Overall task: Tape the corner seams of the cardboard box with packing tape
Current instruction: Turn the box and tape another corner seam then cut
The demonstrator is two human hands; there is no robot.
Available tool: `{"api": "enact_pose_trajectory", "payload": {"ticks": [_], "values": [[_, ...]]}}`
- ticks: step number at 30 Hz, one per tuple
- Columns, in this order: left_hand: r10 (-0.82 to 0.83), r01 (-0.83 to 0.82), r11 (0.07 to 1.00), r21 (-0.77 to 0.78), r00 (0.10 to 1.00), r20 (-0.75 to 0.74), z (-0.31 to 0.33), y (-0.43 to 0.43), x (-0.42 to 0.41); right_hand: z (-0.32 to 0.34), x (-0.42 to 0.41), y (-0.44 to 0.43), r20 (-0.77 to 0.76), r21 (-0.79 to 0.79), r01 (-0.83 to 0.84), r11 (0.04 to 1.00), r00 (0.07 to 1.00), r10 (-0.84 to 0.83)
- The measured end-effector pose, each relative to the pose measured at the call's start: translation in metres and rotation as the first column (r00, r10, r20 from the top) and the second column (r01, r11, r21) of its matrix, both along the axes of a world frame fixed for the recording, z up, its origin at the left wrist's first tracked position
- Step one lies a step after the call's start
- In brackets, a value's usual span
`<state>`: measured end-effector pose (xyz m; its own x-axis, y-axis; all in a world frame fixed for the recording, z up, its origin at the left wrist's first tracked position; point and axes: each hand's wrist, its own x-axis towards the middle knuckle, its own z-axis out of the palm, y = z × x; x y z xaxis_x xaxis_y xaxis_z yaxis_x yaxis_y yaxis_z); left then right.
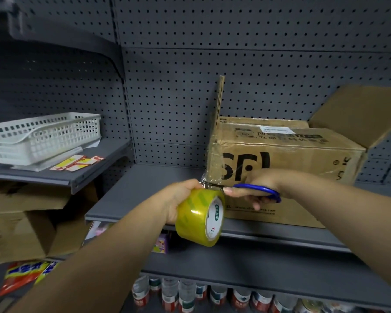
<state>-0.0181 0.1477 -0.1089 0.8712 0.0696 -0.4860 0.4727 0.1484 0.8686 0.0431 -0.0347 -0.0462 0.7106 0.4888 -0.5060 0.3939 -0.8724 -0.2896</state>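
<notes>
A cardboard box (303, 159) with black print stands on the grey shelf (145, 190), two of its flaps raised. My left hand (181, 197) grips a roll of yellowish packing tape (200, 216) just in front of the box's near left corner. A clear strip of tape runs from the roll up that corner seam. My right hand (260, 186) holds blue-handled scissors (255, 190), whose blades reach left across the strip, just above the roll.
A white plastic basket (43, 136) and red-and-yellow price tags (77, 162) lie on the left shelf. Open cardboard boxes (27, 224) sit below it. Bottles (190, 294) line the bottom shelf. Grey pegboard (235, 53) backs everything.
</notes>
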Motion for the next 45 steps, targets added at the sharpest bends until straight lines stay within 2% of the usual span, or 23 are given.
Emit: {"api": "enact_pose_trajectory", "payload": {"ticks": [3,10,14,18,21,27,29,32,34,38,40,42,45], "values": [[-0.015,0.015,1.000,-0.008,1.000,0.008,0.001,-0.001,0.000,-0.004,-0.002,0.010,-0.090,0.027,0.036,0.999,0.995,-0.034],[-0.022,0.022,0.999,-0.023,1.000,0.010,-0.002,0.003,0.000,-0.010,-0.001,0.020,0.092,-0.002,-0.040,0.999,0.995,0.040],[-0.031,0.031,1.000,-0.002,1.000,0.006,-0.003,0.005,-0.004,-0.011,0.000,0.018,0.112,-0.007,-0.059,0.998,0.992,0.059],[-0.089,0.086,0.994,0.066,0.995,0.043,-0.006,0.000,-0.019,-0.010,-0.004,0.008,-0.003,0.049,-0.073,0.996,0.997,0.073],[-0.147,0.139,0.984,0.112,0.986,0.072,-0.008,-0.010,-0.032,-0.011,-0.012,-0.010,-0.081,0.008,-0.115,0.993,0.990,0.116],[-0.379,0.369,0.924,0.097,0.919,0.114,0.009,-0.054,-0.043,-0.013,-0.019,-0.085,-0.216,0.034,-0.126,0.991,0.968,0.130],[-0.457,0.448,0.889,0.091,0.879,0.139,0.018,-0.075,-0.041,-0.015,-0.015,-0.126,-0.185,0.046,-0.102,0.994,0.977,0.108],[-0.537,0.522,0.844,0.127,0.819,0.203,0.028,-0.117,-0.032,-0.022,0.003,-0.201,-0.140,0.034,0.022,0.999,0.990,-0.017],[-0.572,0.551,0.820,0.154,0.782,0.249,0.033,-0.150,-0.023,-0.025,0.014,-0.252,-0.096,-0.045,0.110,0.993,0.989,-0.114],[-0.628,0.608,0.774,0.175,0.705,0.329,0.037,-0.225,0.000,-0.034,0.040,-0.335,0.088,-0.166,0.314,0.935,0.949,-0.303],[-0.636,0.615,0.766,0.189,0.678,0.369,0.037,-0.261,0.013,-0.041,0.055,-0.356,0.178,-0.205,0.409,0.889,0.909,-0.377],[-0.633,0.609,0.767,0.204,0.661,0.403,0.035,-0.295,0.028,-0.049,0.071,-0.366,0.223,-0.170,0.481,0.860,0.869,-0.441],[-0.616,0.554,0.786,0.276,0.659,0.433,0.029,-0.325,0.047,-0.064,0.096,-0.363,0.341,-0.149,0.500,0.853,0.836,-0.430]]}}
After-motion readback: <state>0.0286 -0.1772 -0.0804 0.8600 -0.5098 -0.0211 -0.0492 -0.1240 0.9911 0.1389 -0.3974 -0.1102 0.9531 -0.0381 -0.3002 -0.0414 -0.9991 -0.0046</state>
